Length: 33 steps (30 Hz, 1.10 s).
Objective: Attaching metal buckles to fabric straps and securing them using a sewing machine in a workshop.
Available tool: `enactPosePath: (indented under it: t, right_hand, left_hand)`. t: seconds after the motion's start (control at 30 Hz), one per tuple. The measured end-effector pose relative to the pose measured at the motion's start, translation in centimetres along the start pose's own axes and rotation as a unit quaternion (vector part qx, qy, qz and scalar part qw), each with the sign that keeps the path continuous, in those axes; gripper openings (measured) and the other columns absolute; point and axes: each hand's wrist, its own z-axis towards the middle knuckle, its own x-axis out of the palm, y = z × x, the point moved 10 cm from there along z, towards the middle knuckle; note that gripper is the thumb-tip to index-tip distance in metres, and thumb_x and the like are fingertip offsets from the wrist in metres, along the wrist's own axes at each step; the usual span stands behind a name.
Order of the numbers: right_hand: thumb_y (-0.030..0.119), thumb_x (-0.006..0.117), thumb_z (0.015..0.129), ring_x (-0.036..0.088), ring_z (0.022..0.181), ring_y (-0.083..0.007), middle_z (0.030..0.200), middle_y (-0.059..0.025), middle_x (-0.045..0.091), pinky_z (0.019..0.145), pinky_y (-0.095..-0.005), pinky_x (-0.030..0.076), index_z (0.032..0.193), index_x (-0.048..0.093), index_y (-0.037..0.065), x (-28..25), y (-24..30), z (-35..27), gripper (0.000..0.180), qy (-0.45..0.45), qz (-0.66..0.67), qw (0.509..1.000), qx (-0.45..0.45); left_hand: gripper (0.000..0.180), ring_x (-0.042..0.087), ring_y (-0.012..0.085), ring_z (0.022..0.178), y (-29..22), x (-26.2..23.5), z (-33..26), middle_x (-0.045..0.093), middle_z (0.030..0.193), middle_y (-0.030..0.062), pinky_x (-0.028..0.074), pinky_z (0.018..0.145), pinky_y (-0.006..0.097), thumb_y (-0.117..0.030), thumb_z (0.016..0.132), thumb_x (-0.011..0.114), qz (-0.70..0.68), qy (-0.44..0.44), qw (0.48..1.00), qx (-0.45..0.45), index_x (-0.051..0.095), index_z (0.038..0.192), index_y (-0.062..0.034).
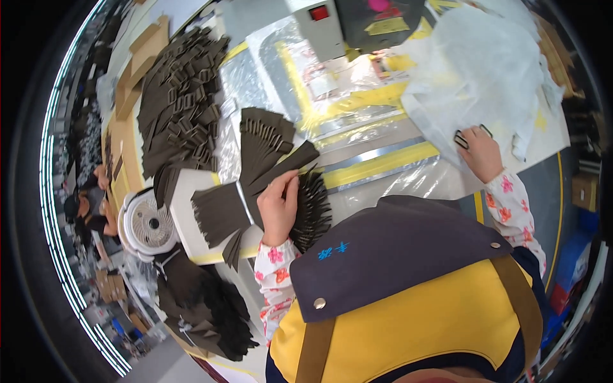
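1. A dark strap (297, 159) lies left of centre on the worktable (357, 203), across a fanned bundle of straps (255, 143).
2. The person's left hand (279, 203) is right by it, fingers drawn narrow; I can't tell whether they grip it.
3. Over to the right, the right hand (480, 152) holds small black buckles (461, 140) beside a crumpled white sheet (472, 76).
4. Farther left I see a heap of buckled straps (182, 96), with a white fan (153, 223) nearer.
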Motion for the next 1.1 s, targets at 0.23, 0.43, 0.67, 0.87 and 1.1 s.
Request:
enactPosePath:
  t: [0.23, 0.43, 0.67, 0.87, 1.1]
  right_hand:
    - [0.006, 0.059, 0.066, 0.054, 0.077, -0.0298, 0.087, -0.0130, 0.049, 0.064, -0.0386, 0.045, 0.088, 0.050, 0.004, 1.7, -2.1, 0.2, 0.024, 0.063, 0.047, 0.997, -0.011]
    - [0.003, 0.059, 0.063, 0.053, 0.079, -0.0300, 0.087, -0.0133, 0.049, 0.065, -0.0389, 0.045, 0.089, 0.048, 0.004, 0.9, 0.2, 0.7, 0.029, 0.086, -0.001, 0.994, -0.069]
    - [0.000, 0.057, 0.064, 0.054, 0.064, -0.0301, 0.074, -0.0129, 0.052, 0.059, -0.0363, 0.045, 0.084, 0.050, 0.002, 1.8, -3.2, 1.5, 0.021, 0.006, 0.040, 0.998, -0.052]
    - [0.001, 0.055, 0.081, 0.053, 0.057, -0.0098, 0.076, -0.0057, 0.059, 0.053, -0.0211, 0.043, 0.092, 0.055, -0.002, 1.8, 1.5, 5.2, 0.012, 0.056, 0.541, 0.830, 0.125]
    - [0.009, 0.054, 0.086, 0.058, 0.061, -0.0106, 0.080, -0.0081, 0.061, 0.056, -0.0226, 0.047, 0.096, 0.055, -0.003, 2.2, 18.8, 10.9, 0.016, 0.192, 0.751, 0.632, 0.007]
  left_hand:
    - [0.022, 0.054, 0.0246, 0.074, -1.6, 1.8, 1.4, 0.057, 0.081, 0.0076, 0.045, 0.065, 0.034, -0.002, 0.069, 0.063, 0.150, 0.031, 0.977, 0.146, 0.061, 0.091, -0.0054]
    - [0.020, 0.054, 0.0254, 0.076, 0.1, 1.7, 3.0, 0.054, 0.083, 0.0072, 0.045, 0.065, 0.035, -0.003, 0.071, 0.061, 0.179, -0.002, 0.972, 0.150, 0.059, 0.090, -0.0062]
    - [0.037, 0.052, 0.0271, 0.084, 0.2, 1.9, 3.1, 0.052, 0.094, 0.0092, 0.043, 0.070, 0.036, -0.004, 0.065, 0.065, 0.237, 0.025, 0.964, 0.120, 0.056, 0.102, -0.0072]
    - [0.046, 0.049, 0.0290, 0.093, -0.2, 2.7, 2.6, 0.051, 0.101, 0.0112, 0.040, 0.077, 0.039, -0.007, 0.066, 0.066, 0.231, -0.033, 0.965, 0.121, 0.052, 0.109, -0.0073]
    - [0.019, 0.052, 0.0249, 0.078, 1.4, 2.1, 1.1, 0.054, 0.083, 0.0068, 0.037, 0.069, 0.037, -0.009, 0.072, 0.062, 0.231, -0.033, 0.964, 0.124, 0.057, 0.091, -0.0084]
